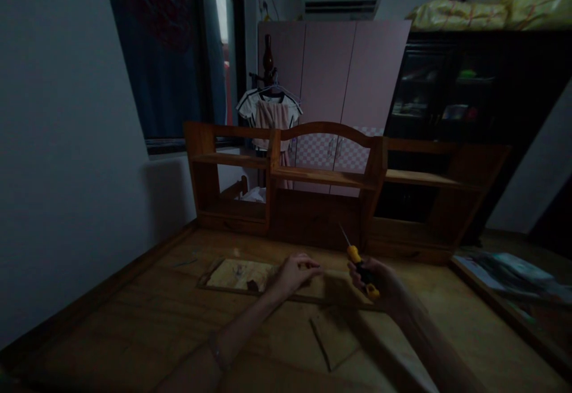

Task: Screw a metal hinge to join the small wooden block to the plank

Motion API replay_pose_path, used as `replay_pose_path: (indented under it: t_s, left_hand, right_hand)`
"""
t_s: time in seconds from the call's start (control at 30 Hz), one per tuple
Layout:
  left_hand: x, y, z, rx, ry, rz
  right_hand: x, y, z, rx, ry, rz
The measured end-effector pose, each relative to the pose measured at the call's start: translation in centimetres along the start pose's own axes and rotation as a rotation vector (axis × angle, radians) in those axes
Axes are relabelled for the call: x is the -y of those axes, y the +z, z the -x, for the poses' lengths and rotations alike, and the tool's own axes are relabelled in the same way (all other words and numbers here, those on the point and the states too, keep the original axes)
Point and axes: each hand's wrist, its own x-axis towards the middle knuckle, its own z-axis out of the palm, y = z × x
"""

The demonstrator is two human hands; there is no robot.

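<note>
In my right hand [382, 280] is a screwdriver [353, 254] with a yellow and black handle; its thin shaft points up and to the left. My left hand [295, 274] hovers at or just over a long, shallow wooden board [243, 275] with a raised rim and a pale, stained surface. Its thumb and fingertips come together in a pinch; whether something small is between them I cannot make out. Nearer to me, a loose flat piece [335, 339] with a dark edge lies on the wooden tabletop [156, 321].
Along the table's back stands a wooden shelf unit [322, 175]. A wall [80, 143] closes off the left side. Papers or books [513, 274] lie at the right. Behind are hanging clothes [270, 113], a pink wardrobe [328, 71] and a dark cabinet [447, 95]. The light is dim.
</note>
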Motion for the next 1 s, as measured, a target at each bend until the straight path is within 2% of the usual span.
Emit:
replay_pose_path:
  t_s: [0.17, 0.3, 0.43, 0.77, 1.0]
  left_hand:
    - [-1.3, 0.1, 0.6, 0.064, -0.025, 0.127]
    - [-1.7, 0.3, 1.0, 0.152, -0.041, 0.329]
    - [-1.6, 0.4, 1.1, 0.132, -0.120, 0.484]
    - [-1.6, 0.5, 1.1, 0.153, -0.118, 0.586]
    - [-2.1, 0.4, 1.2, 0.153, -0.097, 0.545]
  right_hand:
    - [-3.4, 0.4, -0.5, -0.027, 0.072, 0.149]
    - [-4.3, 1.4, 0.3, -0.036, 0.047, 0.283]
    - [-4.9, 1.7, 0.7, 0.004, 0.035, 0.367]
    - [-5.4, 2.4, 1.2, 0.122, 0.032, 0.292]
    - [-5.9, 3.0, 1.4, 0.176, 0.035, 0.233]
